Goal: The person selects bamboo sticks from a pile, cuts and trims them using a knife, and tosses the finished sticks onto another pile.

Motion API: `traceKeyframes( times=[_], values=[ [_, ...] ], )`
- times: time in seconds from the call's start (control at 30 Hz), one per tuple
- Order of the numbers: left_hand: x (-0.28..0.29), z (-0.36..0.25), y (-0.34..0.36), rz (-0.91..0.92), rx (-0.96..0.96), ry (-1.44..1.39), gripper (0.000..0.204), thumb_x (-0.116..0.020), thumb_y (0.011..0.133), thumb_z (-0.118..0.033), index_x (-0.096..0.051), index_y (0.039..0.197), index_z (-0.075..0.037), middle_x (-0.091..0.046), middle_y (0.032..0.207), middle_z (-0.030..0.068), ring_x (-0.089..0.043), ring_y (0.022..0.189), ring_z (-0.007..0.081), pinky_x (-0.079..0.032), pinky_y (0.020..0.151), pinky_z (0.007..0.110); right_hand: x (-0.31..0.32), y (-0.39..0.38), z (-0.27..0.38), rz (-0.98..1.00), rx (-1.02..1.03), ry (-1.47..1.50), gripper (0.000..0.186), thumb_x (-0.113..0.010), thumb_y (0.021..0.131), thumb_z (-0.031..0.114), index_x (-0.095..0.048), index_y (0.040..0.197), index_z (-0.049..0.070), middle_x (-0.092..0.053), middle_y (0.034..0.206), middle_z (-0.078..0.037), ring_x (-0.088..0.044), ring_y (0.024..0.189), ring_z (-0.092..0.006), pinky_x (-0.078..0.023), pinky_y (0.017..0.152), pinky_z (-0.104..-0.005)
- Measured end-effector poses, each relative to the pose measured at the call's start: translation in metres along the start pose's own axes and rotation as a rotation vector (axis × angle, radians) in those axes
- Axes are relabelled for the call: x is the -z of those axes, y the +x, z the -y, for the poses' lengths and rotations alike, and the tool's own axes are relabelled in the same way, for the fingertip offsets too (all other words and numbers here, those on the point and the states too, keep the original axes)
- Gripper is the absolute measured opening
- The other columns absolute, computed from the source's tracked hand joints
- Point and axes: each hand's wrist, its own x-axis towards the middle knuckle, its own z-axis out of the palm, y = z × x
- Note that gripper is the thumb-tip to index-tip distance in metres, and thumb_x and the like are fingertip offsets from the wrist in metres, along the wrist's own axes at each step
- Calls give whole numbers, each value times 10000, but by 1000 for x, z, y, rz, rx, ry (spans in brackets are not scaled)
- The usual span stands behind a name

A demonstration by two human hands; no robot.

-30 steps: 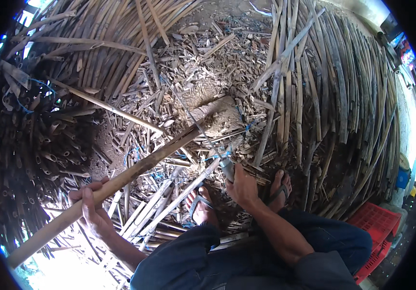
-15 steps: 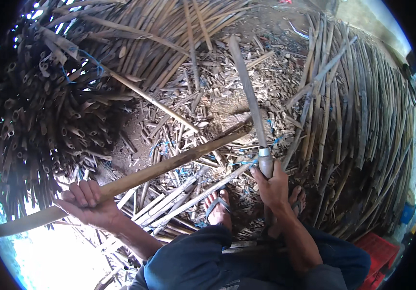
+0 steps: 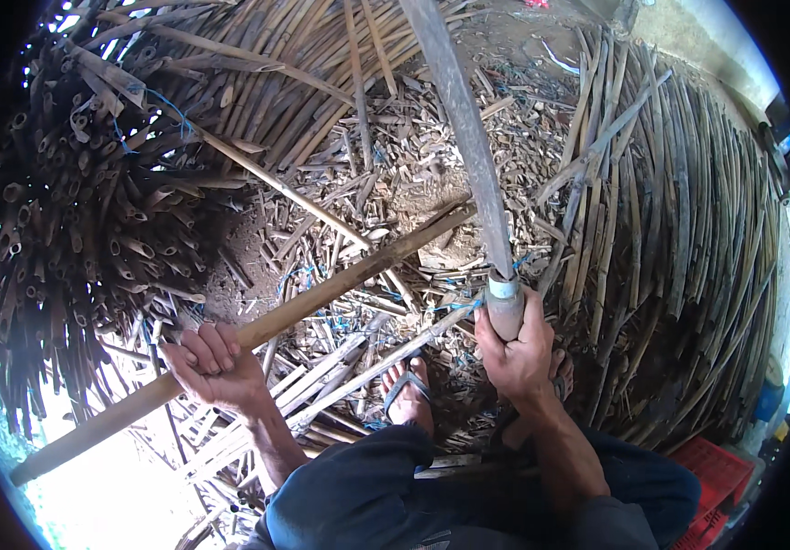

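Observation:
A long bamboo pole (image 3: 321,298) slants from the lower left up to the middle, gripped by my left hand (image 3: 220,368) with the fingers curled round it. Its far end is dark and looks split, over the chip-strewn ground in the middle. My right hand (image 3: 516,346) is closed on the pale handle of a machete (image 3: 468,128). The long grey blade points up and away, its tip cut off by the top of the view. Blade and pole are apart in the picture, the blade just right of the pole's far end.
On the left is a big stack of bamboo (image 3: 92,229), cut ends facing me. More poles (image 3: 688,202) lean in a row on the right. Chips and split pieces (image 3: 413,137) cover the ground round my sandalled feet (image 3: 408,392). A red crate (image 3: 711,481) stands at lower right.
My left hand has moved right and slightly up along with the bamboo pole. The machete has come up nearer to the view, its blade looking larger and reaching past the top edge.

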Motion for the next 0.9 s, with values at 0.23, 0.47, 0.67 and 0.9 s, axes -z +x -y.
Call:
traceKeyframes(
  times=[0.23, 0.47, 0.67, 0.9],
  values=[
    [11, 3, -16, -65, -18, -113, 350, -421, 1037, -214, -399, 692, -159, -296, 510, -59, -291, 459, 46, -338, 454, 218, -30, -30, -90, 289, -67, -506, 564, -754, 768, 204, -478, 1209, -13, -665, 869, -228, -681, 759, -393, -548, 702, -486],
    [19, 44, -30, 327, -65, 516, 114, -572, 956, -170, -508, 884, -110, -540, 599, 10, -463, 499, 96, -408, 445, 273, -26, -83, -140, 550, -251, -613, 606, -756, 754, 280, -496, 1218, -9, -652, 894, -271, -656, 849, -424, -517, 772, -515],
    [10, -24, 3, 105, -2, 253, 291, -474, 1031, -338, -449, 839, -122, -402, 640, -2, -413, 545, 110, -386, 547, 290, -12, -64, -147, 360, -390, -196, 474, -740, 750, 265, -580, 1080, -35, -663, 882, -207, -649, 811, -357, -503, 744, -450],
    [26, -125, 31, -654, -343, 418, 347, -540, 1003, -397, -467, 1182, -108, -516, 771, 17, -507, 639, 122, -472, 599, 279, -10, -48, -218, 74, 207, -499, 388, -699, 846, 198, -593, 1138, -34, -645, 1006, -208, -612, 878, -357, -484, 804, -434]
  ],
)
